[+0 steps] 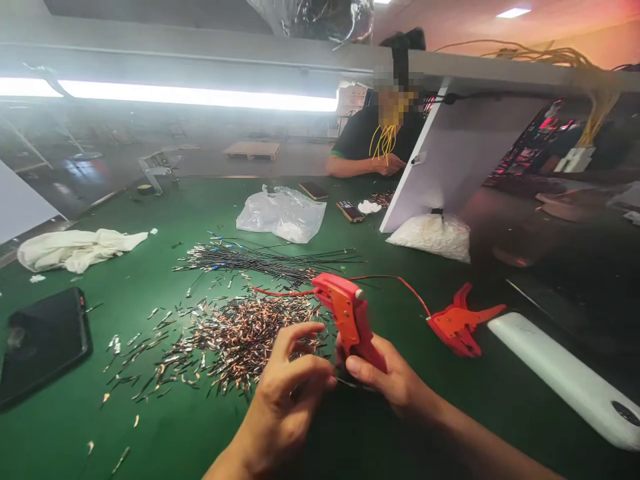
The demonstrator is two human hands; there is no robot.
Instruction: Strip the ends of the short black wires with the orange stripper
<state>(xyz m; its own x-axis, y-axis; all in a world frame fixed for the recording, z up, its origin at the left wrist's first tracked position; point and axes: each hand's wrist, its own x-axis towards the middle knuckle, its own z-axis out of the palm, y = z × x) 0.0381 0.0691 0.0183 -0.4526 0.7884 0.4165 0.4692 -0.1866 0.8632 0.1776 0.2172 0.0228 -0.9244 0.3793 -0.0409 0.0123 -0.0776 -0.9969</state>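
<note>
My right hand (387,377) grips the handles of an orange-red crimping tool (345,313), its head pointing up and away from me. My left hand (293,387) is just left of the tool with fingertips pinched together on something small and thin, which I cannot make out. A thin red wire (400,283) runs behind the tool. Beyond my left hand lies a heap of small copper and black wire pieces (235,337), and farther back a bundle of longer black wires (270,261).
A second orange-red tool (460,327) lies to the right on the green table (150,413). A white bar (565,377) lies at the right, a black phone (43,343) at the left, a white cloth (75,248), plastic bags (283,215), a slanted white board (455,160). A person sits across.
</note>
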